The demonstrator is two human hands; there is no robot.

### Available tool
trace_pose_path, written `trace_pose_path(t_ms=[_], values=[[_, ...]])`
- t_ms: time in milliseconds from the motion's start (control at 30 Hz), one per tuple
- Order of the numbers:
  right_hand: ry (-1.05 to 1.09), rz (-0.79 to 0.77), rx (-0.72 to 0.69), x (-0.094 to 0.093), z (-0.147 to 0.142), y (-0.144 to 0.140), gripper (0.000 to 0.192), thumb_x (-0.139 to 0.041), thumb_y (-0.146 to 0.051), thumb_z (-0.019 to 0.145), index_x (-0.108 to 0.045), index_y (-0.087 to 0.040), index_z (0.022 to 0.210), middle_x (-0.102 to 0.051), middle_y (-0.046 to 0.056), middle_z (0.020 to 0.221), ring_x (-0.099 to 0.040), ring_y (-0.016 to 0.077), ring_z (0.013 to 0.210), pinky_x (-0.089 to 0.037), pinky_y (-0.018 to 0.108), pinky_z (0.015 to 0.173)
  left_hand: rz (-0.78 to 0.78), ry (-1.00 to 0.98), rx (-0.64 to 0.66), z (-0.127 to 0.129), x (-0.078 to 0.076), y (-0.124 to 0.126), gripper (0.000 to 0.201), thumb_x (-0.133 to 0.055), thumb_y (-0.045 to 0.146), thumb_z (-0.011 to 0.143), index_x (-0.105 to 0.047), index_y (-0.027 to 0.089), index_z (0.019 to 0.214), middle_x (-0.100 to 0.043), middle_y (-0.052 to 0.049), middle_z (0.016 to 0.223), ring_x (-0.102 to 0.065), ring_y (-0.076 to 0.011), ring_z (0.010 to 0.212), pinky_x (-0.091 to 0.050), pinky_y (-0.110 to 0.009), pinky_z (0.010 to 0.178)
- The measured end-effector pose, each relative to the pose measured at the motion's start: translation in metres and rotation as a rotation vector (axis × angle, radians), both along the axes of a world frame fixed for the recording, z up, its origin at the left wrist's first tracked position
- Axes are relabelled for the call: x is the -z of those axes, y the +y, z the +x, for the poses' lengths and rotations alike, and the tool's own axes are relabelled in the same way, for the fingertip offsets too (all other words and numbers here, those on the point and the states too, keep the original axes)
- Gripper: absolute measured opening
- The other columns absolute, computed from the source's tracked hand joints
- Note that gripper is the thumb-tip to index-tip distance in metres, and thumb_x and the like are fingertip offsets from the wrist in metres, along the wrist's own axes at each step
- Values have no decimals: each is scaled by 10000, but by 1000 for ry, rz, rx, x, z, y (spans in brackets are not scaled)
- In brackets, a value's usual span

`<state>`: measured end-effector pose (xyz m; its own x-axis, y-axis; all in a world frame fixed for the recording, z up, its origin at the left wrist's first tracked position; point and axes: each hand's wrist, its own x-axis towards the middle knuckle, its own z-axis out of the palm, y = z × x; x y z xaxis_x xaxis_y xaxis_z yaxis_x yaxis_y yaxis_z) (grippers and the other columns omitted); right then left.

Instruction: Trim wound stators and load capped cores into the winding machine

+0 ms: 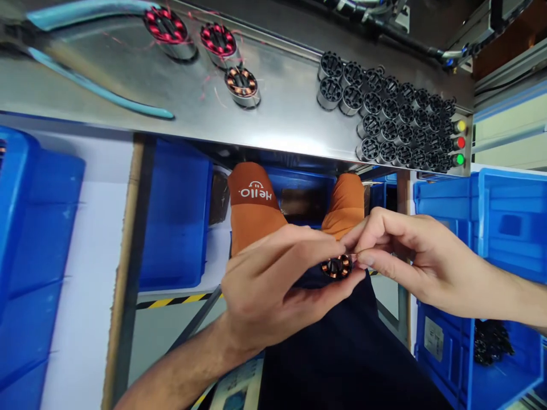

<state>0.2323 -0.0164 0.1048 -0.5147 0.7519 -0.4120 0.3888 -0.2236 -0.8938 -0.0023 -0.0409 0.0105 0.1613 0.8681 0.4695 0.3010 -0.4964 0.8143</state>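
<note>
Above my lap, my left hand (282,279) is closed around a copper-wound motor stator (337,266), its black ring and copper coils showing between thumb and fingers. My right hand (397,256) meets it from the right, thumb and forefinger pinched on a thin wire end (354,257) at the stator's edge. Up on the metal bench stand a similar copper-wound stator (242,85) and two red-wound ones, the left (170,31) and the right (219,42), with loose fine wires around them.
Rows of unwound black stators (388,111) cover the bench's right part, beside yellow, red and green buttons (459,142). Blue-handled pliers (98,85) lie at the bench's left. Blue bins flank me, left (38,228) and right (513,216); black parts (491,341) lie in one lower right.
</note>
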Motion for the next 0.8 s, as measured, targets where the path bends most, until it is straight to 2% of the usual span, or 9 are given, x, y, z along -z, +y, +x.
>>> trace_pose_path(t_ms=[67,133,233,400,567,733,800], values=[[-4,58,14,4,3,-1,74,-734,-223,1187,-721,-226,1114,-817,69,1305,-829,184,1151,-683,259,923,-21,8,8,3,-3,0,294,-951,210,966,-788,301,1192,-896,32,1043,-874,-167,855,-755,-295,824],[-30,149,29,7,5,-2,98,-753,-238,1178,-738,-226,1082,-771,93,1392,-785,217,1303,-677,278,991,-79,-37,50,4,-5,1,301,-918,172,980,-798,294,1228,-912,12,1120,-894,-182,937,-764,-312,881],[-22,181,79,11,7,-5,101,-768,-246,1171,-746,-236,1073,-744,96,1403,-730,239,1396,-662,298,1042,-112,-87,80,4,-5,4,306,-926,158,975,-804,288,1224,-915,-2,1146,-901,-200,996,-772,-340,925],[126,67,172,18,13,-14,95,-746,-255,1191,-742,-244,1097,-747,74,1339,-746,203,1302,-648,304,1072,-93,-99,123,7,-8,7,345,-967,180,952,-802,293,1233,-914,-6,1135,-905,-210,981,-777,-335,924],[269,-56,272,27,16,-22,95,-756,-254,1189,-768,-242,1095,-740,59,1335,-758,147,1186,-658,244,996,-101,-78,98,17,-11,7,294,-916,116,950,-804,263,1179,-911,-6,1091,-898,-189,947,-760,-298,892],[236,9,396,35,30,-29,166,-740,-341,1201,-762,-245,1067,-755,65,1272,-758,162,1042,-671,286,905,-59,-18,51,18,-11,7,252,-917,128,962,-809,238,1161,-904,-2,1068,-876,-169,933,-714,-275,896],[92,146,431,36,52,-25,162,-719,-372,1207,-749,-261,1094,-770,70,1288,-774,190,1039,-671,326,886,-28,50,20,14,-8,7,232,-912,151,976,-829,246,1170,-902,11,1067,-860,-157,920,-676,-270,886]])
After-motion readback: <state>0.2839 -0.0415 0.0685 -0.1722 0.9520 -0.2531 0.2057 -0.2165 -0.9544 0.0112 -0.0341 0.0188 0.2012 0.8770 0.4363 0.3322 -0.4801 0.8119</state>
